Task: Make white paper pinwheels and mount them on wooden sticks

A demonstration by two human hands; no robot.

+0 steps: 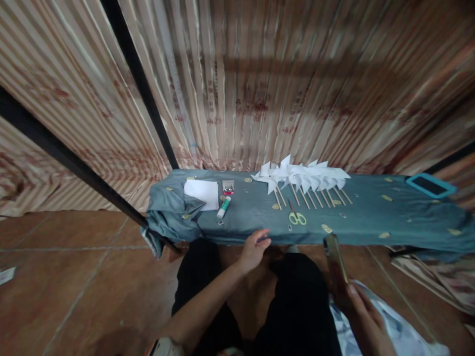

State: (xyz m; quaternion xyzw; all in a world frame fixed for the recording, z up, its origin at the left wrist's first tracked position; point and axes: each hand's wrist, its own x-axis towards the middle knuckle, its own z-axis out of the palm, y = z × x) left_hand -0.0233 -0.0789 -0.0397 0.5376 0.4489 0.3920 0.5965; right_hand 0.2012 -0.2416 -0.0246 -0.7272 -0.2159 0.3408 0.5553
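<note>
My left hand (pixel 255 251) hovers at the front edge of the cloth-covered table, thumb and fingers apart, holding nothing. Low on the right, my right hand (pixel 361 309) is wrapped round a smartphone (pixel 336 262) held upright and tilted. A row of white paper pinwheels (pixel 297 175) on wooden sticks lies along the back of the table. Just in front of their sticks rest scissors (pixel 297 217) with yellow-green handles. Farther left are a glue stick (pixel 223 207), a small open box of shiny pins (pixel 228 188) and a stack of white paper (pixel 208 193).
A blue-framed dark tablet-like object (pixel 430 186) lies at the table's right end. Dark metal poles (pixel 143 89) stand on the left before a striped curtain (pixel 241 89). Bunched green cloth (pixel 172 217) covers the left end. White patterned fabric (pixel 393 326) lies at lower right.
</note>
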